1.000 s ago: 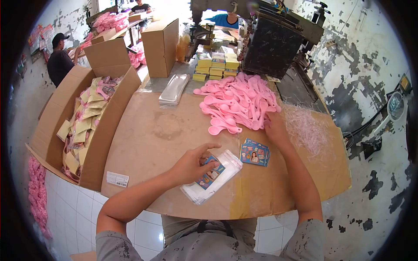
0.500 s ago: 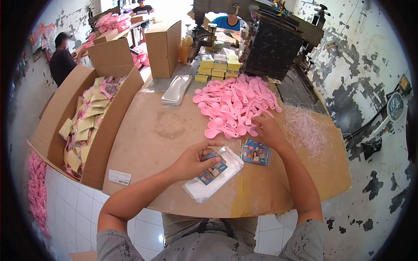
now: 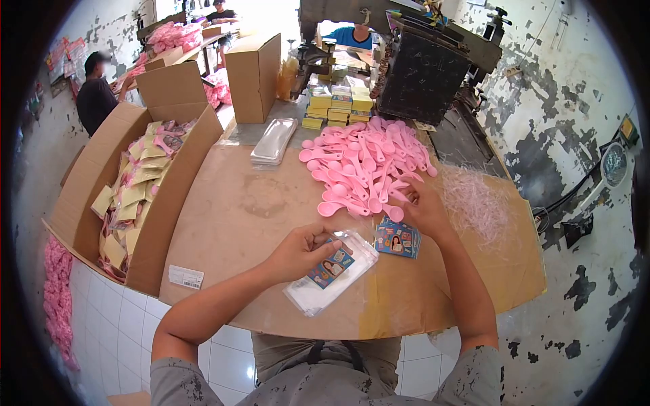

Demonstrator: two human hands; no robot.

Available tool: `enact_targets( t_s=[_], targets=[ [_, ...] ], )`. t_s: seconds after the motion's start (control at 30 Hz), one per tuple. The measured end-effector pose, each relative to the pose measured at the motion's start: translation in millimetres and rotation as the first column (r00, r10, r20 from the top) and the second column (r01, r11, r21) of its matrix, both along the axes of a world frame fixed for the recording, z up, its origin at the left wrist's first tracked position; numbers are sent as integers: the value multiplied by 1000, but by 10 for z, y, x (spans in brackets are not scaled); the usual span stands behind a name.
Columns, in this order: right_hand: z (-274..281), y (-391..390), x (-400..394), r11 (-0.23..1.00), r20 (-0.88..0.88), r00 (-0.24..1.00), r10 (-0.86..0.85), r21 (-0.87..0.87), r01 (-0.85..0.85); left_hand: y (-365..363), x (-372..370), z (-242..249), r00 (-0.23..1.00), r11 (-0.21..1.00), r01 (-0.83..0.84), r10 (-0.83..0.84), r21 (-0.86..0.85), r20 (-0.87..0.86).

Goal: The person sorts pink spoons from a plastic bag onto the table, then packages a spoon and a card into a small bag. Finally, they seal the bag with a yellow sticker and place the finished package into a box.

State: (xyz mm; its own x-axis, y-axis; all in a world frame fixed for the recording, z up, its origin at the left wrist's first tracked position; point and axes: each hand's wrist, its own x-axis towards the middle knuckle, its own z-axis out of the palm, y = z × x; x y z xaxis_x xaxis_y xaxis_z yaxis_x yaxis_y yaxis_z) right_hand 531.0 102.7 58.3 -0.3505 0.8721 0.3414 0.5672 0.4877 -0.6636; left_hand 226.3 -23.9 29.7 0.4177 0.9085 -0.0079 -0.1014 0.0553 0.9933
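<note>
Left hand (image 3: 301, 252) pinching a blue card (image 3: 333, 266) over clear bags (image 3: 305, 298), right hand (image 3: 425, 211) at a pink spoon (image 3: 394, 214) on the pile's (image 3: 362, 159) near edge, its grip too hidden to call, in what looks the picking step, next move wanting one spoon singled out.

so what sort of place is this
Probably a small packing workshop: loose pink spoons are heaped on the worktable, clear plastic bags and printed cards lie close by, and a large open carton holds many packets.
</note>
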Motion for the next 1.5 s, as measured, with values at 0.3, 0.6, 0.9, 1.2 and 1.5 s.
enact_targets(
  t_s=[0.3, 0.6, 0.9, 1.2, 1.5],
  targets=[
    [244, -722, -476, 923, -683, 730, 15, -272, -274, -55, 88, -63, 999, 1000, 0, -1, 14, 42],
    [85, -810, -585, 924, -669, 734, 119, -196, -328, -82, 97, 15, 998, 999, 35, -36, -17, -54],
    [-139, -850, -557, 920, -485, 821, 302, -77, -383, -48, 101, -20, 994, 998, 66, -65, -3, 90],
    [243, -828, -545, 818, -447, 744, 496, -46, -573, -70, -13, 150, 976, 976, 218, -218, -19, 16],
    [1013, -1073, -612, 803, 45, 829, 558, 222, -553, -122, 39, 129, 998, 848, -31, 0, 529, 59]
  ],
)
